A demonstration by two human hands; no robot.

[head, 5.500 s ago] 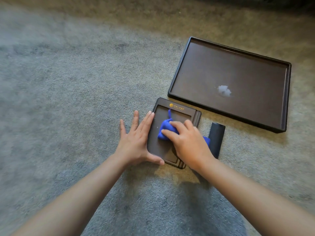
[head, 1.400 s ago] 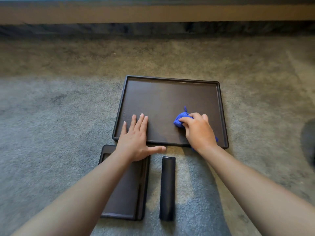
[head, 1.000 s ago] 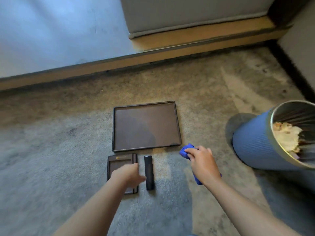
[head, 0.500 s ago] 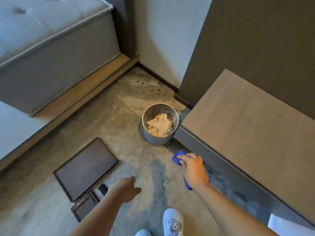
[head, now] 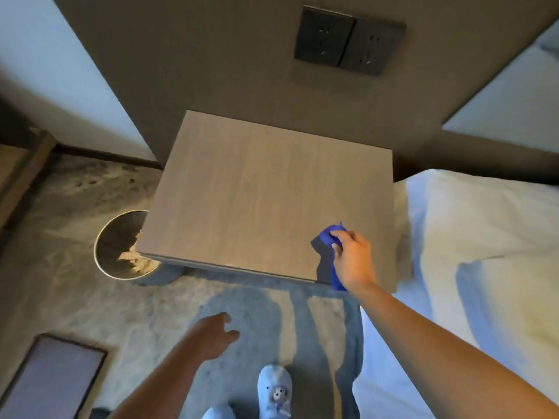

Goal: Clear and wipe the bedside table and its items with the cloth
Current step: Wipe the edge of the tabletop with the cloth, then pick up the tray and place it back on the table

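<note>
At the near right corner of the bedside worktop (head: 266, 192), the right hand (head: 354, 261) has its grip closed round a bunched blue cloth (head: 329, 237); one end pokes out past the fingertips onto the wood, the other hangs below the palm past the front edge. Worktop surface is pale grey-brown wood grain w/ nothing else on it, seen from above. Left hand (head: 216, 332) hangs low over the carpet (head: 90, 303), fingers loosely curled, grip holding nothing. Round bin (head: 121, 246) sits on the floor at the worktop's left front corner, partly tucked under it, crumpled paper inside. Dark tray (head: 51, 376) lies on the carpet, bottom left, well apart from the worktop. White bed (head: 472, 252) just beside the worktop on the right. Dark wall panel behind carries a double socket plate (head: 348, 40). A pale slipper (head: 273, 388) shows at the bottom edge. Carpet is mottled grey and tan.
</note>
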